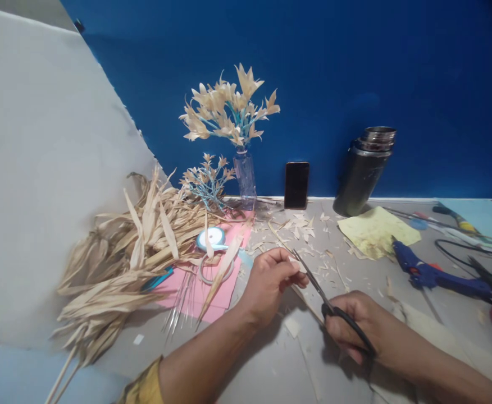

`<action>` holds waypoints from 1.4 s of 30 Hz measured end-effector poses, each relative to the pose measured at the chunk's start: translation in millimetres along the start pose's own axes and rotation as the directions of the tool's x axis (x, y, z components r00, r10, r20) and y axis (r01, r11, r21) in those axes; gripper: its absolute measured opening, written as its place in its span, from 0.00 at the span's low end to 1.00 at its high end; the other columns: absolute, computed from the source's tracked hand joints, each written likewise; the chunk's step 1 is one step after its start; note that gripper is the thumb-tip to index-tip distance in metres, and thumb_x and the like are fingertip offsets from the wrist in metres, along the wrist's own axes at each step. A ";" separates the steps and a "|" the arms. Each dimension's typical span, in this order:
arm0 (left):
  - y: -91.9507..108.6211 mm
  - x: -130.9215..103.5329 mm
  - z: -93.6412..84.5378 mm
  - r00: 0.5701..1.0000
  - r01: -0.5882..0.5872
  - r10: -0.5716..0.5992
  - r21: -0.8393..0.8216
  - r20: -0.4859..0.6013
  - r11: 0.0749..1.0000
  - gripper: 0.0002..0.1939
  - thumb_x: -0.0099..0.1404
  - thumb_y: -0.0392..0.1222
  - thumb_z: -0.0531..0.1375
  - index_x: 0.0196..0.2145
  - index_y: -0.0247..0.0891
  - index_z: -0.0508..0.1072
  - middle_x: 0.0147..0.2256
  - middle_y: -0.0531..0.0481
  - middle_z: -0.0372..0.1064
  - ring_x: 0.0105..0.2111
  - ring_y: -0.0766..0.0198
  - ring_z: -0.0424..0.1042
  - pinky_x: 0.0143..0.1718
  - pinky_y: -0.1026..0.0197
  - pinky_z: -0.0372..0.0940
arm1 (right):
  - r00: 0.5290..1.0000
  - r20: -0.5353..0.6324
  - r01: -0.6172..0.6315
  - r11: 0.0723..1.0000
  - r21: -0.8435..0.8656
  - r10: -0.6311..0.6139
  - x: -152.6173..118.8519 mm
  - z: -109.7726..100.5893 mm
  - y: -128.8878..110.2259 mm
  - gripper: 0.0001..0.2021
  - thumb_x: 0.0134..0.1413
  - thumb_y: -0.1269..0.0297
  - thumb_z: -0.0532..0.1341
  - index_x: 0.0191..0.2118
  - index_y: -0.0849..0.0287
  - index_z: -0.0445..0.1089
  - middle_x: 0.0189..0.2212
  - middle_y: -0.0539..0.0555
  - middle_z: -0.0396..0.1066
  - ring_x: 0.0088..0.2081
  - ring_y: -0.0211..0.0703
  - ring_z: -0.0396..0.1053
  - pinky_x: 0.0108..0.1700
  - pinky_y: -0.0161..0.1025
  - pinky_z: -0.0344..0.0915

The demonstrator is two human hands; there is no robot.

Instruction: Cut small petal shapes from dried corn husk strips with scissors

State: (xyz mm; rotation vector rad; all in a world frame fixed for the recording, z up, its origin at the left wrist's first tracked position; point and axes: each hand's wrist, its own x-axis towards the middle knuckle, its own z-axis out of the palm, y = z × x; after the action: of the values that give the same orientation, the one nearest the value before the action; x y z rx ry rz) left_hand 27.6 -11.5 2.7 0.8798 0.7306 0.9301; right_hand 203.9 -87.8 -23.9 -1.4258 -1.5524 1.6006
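Observation:
My left hand (273,280) pinches a small pale piece of dried corn husk (295,265) between thumb and fingers. In my right hand (358,325) are black-handled scissors (318,289), their blades pointing up and to the left. The blades lie right beside the husk piece at my left fingertips; whether they touch it I cannot tell. Beneath the hands, husk scraps (300,227) are scattered over the grey tabletop (267,365). A small pale square (293,325) rests on the table just below my left hand.
Dried corn husks (119,247) heap at the left, beside pink paper (216,311), a ribbon roll (210,239) and thin wires (181,306). Husk flowers (229,106) stand in a clear bottle (245,177). Behind are a phone (296,185) and flask (364,171); rightward, a blue glue gun (440,275).

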 end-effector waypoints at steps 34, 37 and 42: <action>-11.2 -3.4 0.0 0.991 0.105 -0.115 0.140 0.067 0.985 0.12 0.48 0.42 0.71 0.23 0.35 0.72 0.19 0.52 0.67 0.21 0.69 0.65 0.26 0.65 0.57 | 0.906 -0.424 0.115 0.973 0.199 -0.020 1.5 -3.4 -19.3 0.17 0.44 0.54 0.70 0.36 0.57 0.68 0.26 0.47 0.69 0.27 0.39 0.64 0.29 0.36 0.61; -19.0 -4.6 1.0 0.975 0.172 -0.185 0.113 0.122 0.979 0.13 0.49 0.44 0.71 0.24 0.34 0.73 0.20 0.51 0.68 0.21 0.69 0.64 0.27 0.64 0.59 | 0.886 -0.459 0.135 0.985 0.109 -0.071 0.5 -5.7 -20.1 0.14 0.46 0.56 0.69 0.34 0.58 0.68 0.23 0.47 0.68 0.25 0.39 0.62 0.27 0.37 0.59; -19.8 -4.7 2.0 0.965 0.197 -0.192 -0.011 0.179 0.980 0.19 0.55 0.55 0.67 0.29 0.33 0.74 0.24 0.48 0.68 0.24 0.65 0.68 0.27 0.62 0.61 | 0.884 -0.464 0.154 0.975 0.158 -0.064 -1.4 -6.0 -22.1 0.14 0.47 0.56 0.68 0.33 0.58 0.66 0.23 0.49 0.69 0.25 0.40 0.64 0.28 0.38 0.61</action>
State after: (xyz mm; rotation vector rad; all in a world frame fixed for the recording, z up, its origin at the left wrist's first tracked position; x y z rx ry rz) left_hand 34.4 -22.6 -13.1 0.8377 0.6358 0.6772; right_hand 202.9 -81.5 -1.9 -1.4481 -1.1492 1.1956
